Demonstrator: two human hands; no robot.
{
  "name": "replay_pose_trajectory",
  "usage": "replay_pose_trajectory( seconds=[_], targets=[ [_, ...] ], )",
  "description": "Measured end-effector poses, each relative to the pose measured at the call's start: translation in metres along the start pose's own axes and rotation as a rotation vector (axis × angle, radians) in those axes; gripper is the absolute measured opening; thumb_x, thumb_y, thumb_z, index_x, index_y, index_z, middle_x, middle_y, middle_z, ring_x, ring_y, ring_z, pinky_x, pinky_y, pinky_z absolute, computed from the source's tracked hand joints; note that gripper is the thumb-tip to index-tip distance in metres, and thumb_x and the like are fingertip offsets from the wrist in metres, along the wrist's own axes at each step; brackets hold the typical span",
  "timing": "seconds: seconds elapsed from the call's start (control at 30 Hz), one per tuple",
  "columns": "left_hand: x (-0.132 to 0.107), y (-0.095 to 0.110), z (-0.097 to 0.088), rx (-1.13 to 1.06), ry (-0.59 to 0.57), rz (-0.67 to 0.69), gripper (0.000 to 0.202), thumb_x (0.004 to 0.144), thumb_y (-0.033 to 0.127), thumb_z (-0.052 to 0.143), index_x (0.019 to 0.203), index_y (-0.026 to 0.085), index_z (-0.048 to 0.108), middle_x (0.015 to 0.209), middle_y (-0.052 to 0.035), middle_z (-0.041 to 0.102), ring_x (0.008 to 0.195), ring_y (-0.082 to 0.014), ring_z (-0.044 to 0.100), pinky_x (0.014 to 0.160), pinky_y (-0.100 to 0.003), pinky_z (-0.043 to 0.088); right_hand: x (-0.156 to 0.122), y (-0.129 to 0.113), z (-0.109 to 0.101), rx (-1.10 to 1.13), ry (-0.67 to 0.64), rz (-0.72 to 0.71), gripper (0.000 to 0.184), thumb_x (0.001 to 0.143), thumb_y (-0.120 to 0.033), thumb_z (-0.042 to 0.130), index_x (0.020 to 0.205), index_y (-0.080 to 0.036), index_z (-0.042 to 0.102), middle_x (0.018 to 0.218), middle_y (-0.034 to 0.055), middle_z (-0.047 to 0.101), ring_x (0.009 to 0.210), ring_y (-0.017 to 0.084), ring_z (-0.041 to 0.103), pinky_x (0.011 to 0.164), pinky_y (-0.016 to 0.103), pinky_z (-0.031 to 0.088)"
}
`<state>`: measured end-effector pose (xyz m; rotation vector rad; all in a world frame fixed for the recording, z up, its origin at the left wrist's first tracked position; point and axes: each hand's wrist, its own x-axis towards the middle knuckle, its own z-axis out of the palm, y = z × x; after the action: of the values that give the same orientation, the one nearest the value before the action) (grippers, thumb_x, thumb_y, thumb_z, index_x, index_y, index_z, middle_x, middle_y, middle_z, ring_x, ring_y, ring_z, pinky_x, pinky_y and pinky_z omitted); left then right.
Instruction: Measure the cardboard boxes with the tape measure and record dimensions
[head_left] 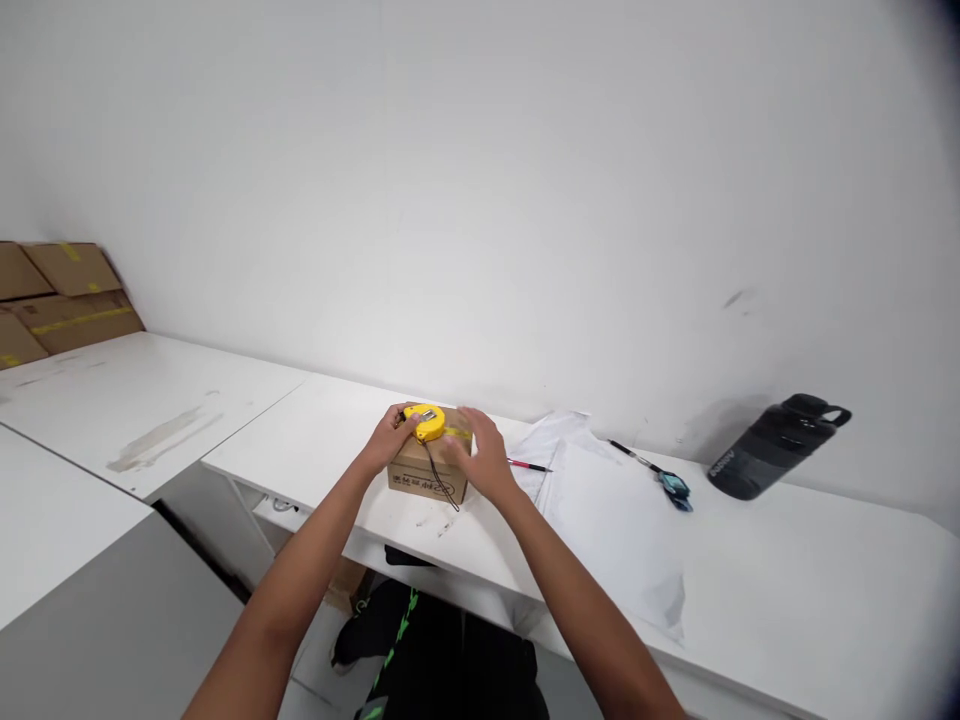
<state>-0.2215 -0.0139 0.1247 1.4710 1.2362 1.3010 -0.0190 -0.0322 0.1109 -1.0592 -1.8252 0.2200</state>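
Observation:
A small brown cardboard box (420, 482) with dark printing on its front stands on the white desk. Above its top is a yellow tape measure (429, 424), with a dark wrist strap hanging down over the box's front. My left hand (391, 436) grips the tape measure from its left side. At the box's right side is my right hand (484, 455), fingers apart and curved over the top edge. Whether those fingers touch the box or the tape, I cannot tell.
White plastic bags (607, 510) lie right of the box, with a red and black pen (531, 465) at their edge. Farther right are a lanyard with a teal tag (675, 487) and a dark bottle (776, 445). Cardboard cartons (75, 300) are stacked at far left.

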Motion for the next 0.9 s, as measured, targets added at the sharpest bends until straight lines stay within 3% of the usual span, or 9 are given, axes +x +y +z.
replay_pose_trajectory(
  seconds=[0.07, 0.17, 0.27, 0.37, 0.47, 0.6, 0.7, 0.8, 0.9],
  targets=[
    [0.000, -0.002, 0.001, -0.019, 0.036, 0.004, 0.053, 0.077, 0.055, 0.067, 0.112, 0.020, 0.051, 0.114, -0.0117, 0.064, 0.101, -0.0231, 0.063, 0.086, -0.036, 0.049, 0.029, -0.021, 0.014, -0.022, -0.084, 0.132, 0.066, 0.084, -0.058, 0.052, 0.137, -0.019, 0.046, 0.137, 0.0134, 0.053, 0.129, 0.029, 0.045, 0.107, 0.046, 0.031],
    [0.001, -0.008, 0.002, 0.006, 0.115, 0.025, 0.047, 0.080, 0.059, 0.063, 0.104, 0.022, 0.047, 0.098, -0.0075, 0.066, 0.086, -0.0201, 0.064, 0.075, -0.034, 0.050, 0.050, -0.031, 0.037, -0.078, -0.157, 0.293, 0.062, 0.086, -0.064, 0.044, 0.123, -0.016, 0.057, 0.122, 0.0165, 0.063, 0.123, 0.032, 0.049, 0.107, 0.050, 0.024],
    [0.001, -0.016, 0.002, 0.017, 0.162, 0.057, 0.041, 0.084, 0.062, 0.055, 0.093, 0.022, 0.048, 0.085, -0.0032, 0.063, 0.078, -0.0186, 0.061, 0.070, -0.033, 0.048, 0.047, -0.028, 0.046, -0.079, -0.180, 0.284, 0.054, 0.087, -0.064, 0.042, 0.107, -0.018, 0.063, 0.108, 0.0124, 0.068, 0.114, 0.029, 0.055, 0.106, 0.049, 0.021],
    [-0.001, -0.021, 0.000, -0.013, 0.159, 0.048, 0.040, 0.085, 0.062, 0.051, 0.084, 0.022, 0.049, 0.079, -0.0010, 0.059, 0.073, -0.0172, 0.059, 0.068, -0.031, 0.047, 0.040, -0.026, 0.043, -0.036, -0.177, 0.258, 0.049, 0.086, -0.061, 0.046, 0.109, -0.021, 0.061, 0.105, 0.0080, 0.069, 0.106, 0.026, 0.058, 0.105, 0.046, 0.024],
    [-0.005, -0.022, 0.000, -0.069, 0.159, 0.035, 0.041, 0.085, 0.062, 0.052, 0.081, 0.022, 0.048, 0.078, 0.0000, 0.058, 0.072, -0.0162, 0.058, 0.067, -0.030, 0.047, 0.034, -0.029, 0.038, 0.015, -0.141, 0.239, 0.046, 0.084, -0.059, 0.051, 0.110, -0.021, 0.059, 0.103, 0.0066, 0.069, 0.100, 0.025, 0.058, 0.098, 0.042, 0.034],
    [-0.007, -0.024, 0.001, -0.127, 0.157, 0.018, 0.041, 0.085, 0.061, 0.052, 0.092, 0.021, 0.051, 0.090, -0.0035, 0.064, 0.081, -0.0184, 0.062, 0.073, -0.032, 0.049, 0.030, -0.034, 0.038, 0.089, -0.081, 0.172, 0.045, 0.084, -0.053, 0.056, 0.115, -0.021, 0.056, 0.111, 0.0072, 0.064, 0.103, 0.025, 0.057, 0.093, 0.038, 0.042],
    [-0.005, -0.027, 0.001, -0.168, 0.149, 0.014, 0.045, 0.087, 0.055, 0.053, 0.117, 0.022, 0.047, 0.120, -0.0107, 0.061, 0.102, -0.0210, 0.061, 0.085, -0.033, 0.049, 0.028, -0.036, 0.040, 0.086, -0.068, 0.121, 0.047, 0.084, -0.045, 0.058, 0.123, -0.020, 0.052, 0.127, 0.0106, 0.054, 0.114, 0.024, 0.053, 0.093, 0.036, 0.044],
    [-0.003, -0.028, -0.001, -0.193, 0.164, -0.057, 0.051, 0.091, 0.049, 0.051, 0.133, 0.023, 0.040, 0.139, -0.0135, 0.049, 0.116, -0.0218, 0.056, 0.093, -0.034, 0.046, 0.029, -0.038, 0.043, 0.055, -0.160, 0.010, 0.042, 0.085, -0.035, 0.058, 0.125, -0.023, 0.052, 0.141, 0.0100, 0.041, 0.119, 0.023, 0.051, 0.095, 0.036, 0.045],
    [-0.003, -0.028, -0.003, -0.231, 0.128, -0.116, 0.047, 0.094, 0.048, 0.044, 0.132, 0.021, 0.045, 0.135, -0.0122, 0.054, 0.116, -0.0226, 0.057, 0.094, -0.035, 0.046, 0.035, -0.039, 0.046, 0.063, -0.257, -0.106, 0.037, 0.085, -0.025, 0.056, 0.122, -0.025, 0.055, 0.144, 0.0085, 0.037, 0.118, 0.023, 0.051, 0.098, 0.038, 0.044]
  ],
)
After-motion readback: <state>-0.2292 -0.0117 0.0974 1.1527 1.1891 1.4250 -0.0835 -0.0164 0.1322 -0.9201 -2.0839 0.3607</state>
